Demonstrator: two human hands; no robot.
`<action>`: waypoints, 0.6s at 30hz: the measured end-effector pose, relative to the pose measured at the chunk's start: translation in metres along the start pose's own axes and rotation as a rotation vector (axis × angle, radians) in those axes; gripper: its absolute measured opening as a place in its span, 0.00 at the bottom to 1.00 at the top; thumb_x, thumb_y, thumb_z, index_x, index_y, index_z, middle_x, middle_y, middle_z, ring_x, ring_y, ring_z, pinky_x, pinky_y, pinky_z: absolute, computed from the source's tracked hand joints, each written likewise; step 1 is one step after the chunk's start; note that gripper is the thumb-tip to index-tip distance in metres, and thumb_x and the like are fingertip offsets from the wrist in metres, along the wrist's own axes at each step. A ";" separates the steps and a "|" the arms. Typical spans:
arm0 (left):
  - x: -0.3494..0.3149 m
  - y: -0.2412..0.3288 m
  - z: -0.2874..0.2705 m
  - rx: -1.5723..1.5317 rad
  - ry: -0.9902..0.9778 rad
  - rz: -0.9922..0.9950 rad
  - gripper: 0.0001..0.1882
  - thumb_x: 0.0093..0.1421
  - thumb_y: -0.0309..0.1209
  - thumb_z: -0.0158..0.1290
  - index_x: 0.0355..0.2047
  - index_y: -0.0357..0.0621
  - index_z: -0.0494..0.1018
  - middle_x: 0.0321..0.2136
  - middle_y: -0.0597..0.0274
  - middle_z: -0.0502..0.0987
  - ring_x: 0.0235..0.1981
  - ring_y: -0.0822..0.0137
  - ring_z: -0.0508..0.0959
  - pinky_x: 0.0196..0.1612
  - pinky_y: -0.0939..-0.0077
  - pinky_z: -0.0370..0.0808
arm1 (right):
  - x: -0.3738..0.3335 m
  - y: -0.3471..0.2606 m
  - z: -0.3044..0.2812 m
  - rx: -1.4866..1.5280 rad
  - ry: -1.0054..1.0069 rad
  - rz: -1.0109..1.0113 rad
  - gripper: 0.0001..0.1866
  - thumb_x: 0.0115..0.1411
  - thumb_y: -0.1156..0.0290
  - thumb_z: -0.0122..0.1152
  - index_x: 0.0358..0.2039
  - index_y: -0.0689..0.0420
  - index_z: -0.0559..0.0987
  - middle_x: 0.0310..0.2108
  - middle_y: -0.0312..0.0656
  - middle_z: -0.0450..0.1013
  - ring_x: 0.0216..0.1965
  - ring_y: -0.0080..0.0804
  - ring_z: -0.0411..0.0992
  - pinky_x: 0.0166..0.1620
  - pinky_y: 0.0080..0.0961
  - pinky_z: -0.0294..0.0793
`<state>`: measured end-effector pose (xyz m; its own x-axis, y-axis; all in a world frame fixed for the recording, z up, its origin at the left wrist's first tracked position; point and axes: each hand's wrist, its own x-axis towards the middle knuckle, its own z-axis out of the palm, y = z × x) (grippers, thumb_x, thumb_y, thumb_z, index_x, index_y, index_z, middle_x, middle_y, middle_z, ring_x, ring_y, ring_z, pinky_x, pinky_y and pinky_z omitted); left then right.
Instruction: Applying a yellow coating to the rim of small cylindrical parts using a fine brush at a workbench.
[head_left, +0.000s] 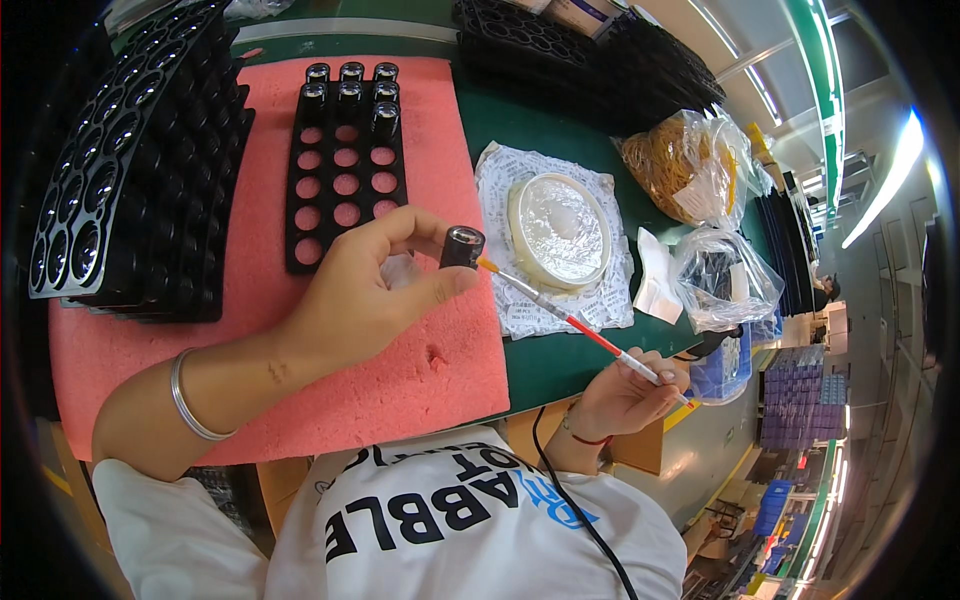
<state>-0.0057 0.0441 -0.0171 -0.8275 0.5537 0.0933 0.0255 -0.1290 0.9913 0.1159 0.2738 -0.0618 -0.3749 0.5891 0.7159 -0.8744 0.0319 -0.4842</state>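
Observation:
Between the thumb and fingers of my left hand [365,275] is a short black cylinder with a glassy top [462,247], held above the pink foam mat [420,400]. My right hand [630,392] grips a thin paintbrush [590,335] with a red and white handle. Its yellowish bristles meet the cylinder's side or lie very close to it. Behind my left hand lies a black rack with round holes [327,172]. Several similar glass-topped cylinders [350,92] stand in its far rows, while the nearer holes show pink foam.
Stacked black trays [150,190] rise at the left. A round, film-covered dish [563,230] rests on printed paper [500,185] right of the mat. Farther right are a clear bag of yellowish strands [680,165] and another plastic bag [725,280]. More black trays [540,50] stand behind.

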 end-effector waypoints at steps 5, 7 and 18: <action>0.000 0.000 0.000 0.053 -0.008 0.024 0.12 0.48 0.29 0.56 0.32 0.37 0.69 0.28 0.66 0.71 0.32 0.79 0.67 0.35 0.86 0.65 | 0.000 0.001 0.001 -0.027 -0.014 -0.006 0.08 0.58 0.66 0.45 0.28 0.57 0.64 0.26 0.36 0.66 0.22 0.23 0.62 0.23 0.15 0.60; -0.001 0.001 0.000 0.050 -0.008 0.014 0.12 0.48 0.29 0.55 0.32 0.37 0.69 0.28 0.66 0.71 0.32 0.78 0.67 0.35 0.85 0.65 | 0.000 0.001 0.001 -0.044 -0.025 -0.008 0.08 0.58 0.66 0.45 0.28 0.58 0.64 0.26 0.37 0.66 0.22 0.22 0.62 0.23 0.15 0.60; -0.001 -0.003 0.000 -0.005 -0.014 -0.004 0.11 0.52 0.28 0.51 0.34 0.34 0.68 0.29 0.64 0.72 0.31 0.79 0.68 0.36 0.84 0.66 | 0.000 0.002 0.006 -0.158 0.076 -0.006 0.10 0.58 0.66 0.45 0.29 0.59 0.66 0.28 0.38 0.67 0.21 0.21 0.62 0.22 0.14 0.61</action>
<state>-0.0047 0.0437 -0.0200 -0.8198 0.5655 0.0902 0.0189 -0.1308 0.9912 0.1127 0.2693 -0.0597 -0.3404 0.6473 0.6820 -0.8148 0.1589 -0.5576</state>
